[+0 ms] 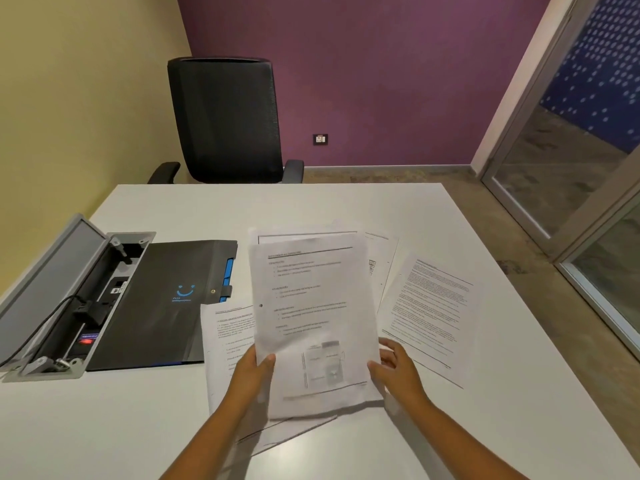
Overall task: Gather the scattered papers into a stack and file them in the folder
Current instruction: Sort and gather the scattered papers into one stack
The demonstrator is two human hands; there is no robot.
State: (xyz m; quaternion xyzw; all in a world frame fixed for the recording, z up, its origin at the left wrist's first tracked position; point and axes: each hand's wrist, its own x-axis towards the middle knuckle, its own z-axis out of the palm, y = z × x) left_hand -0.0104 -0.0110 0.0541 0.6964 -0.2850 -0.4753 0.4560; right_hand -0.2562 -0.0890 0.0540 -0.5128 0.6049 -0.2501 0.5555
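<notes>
White table (346, 209), purple wall behind. Left hand (254, 370) pinches a partial stack of papers (311, 323) at its lower edge; right hand (394, 368) grips the other side. Loose sheets (429, 306) lie around and beneath. Black folder (156, 306) lies closed to the left. Gathering roughly half done; filing outstanding.

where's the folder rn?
In the head view, the black folder lies closed on the white table, left of the papers held in both hands, beside the open cable box.
</notes>
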